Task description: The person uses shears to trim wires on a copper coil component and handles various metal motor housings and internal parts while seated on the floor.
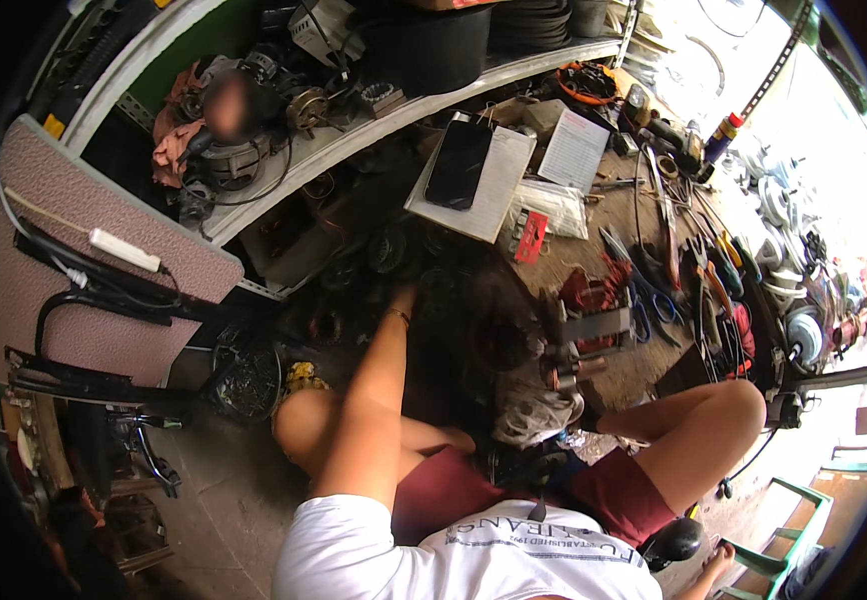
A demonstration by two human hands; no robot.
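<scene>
My left arm stretches forward, and my left hand (406, 297) goes into the deep shadow below the shelf, among dark round parts (388, 250). Its fingers are lost in the dark, so its grip does not show. Far to the lower right, my right hand (721, 560) is beside a green frame (754, 560), small and partly cut off by the picture's edge; whether it holds anything is unclear. In front of me, a metal core with red wire windings (596, 325) sits at the edge of the wooden worktop (594, 235).
A black phone (458, 165) lies on white paper, near blue-handled scissors (641, 305) and several pliers (719, 285). Motor parts (234, 160) crowd the shelf (304, 180). A pinkish board with a white power strip (124, 250) leans at left. A spray can (724, 138) stands far right.
</scene>
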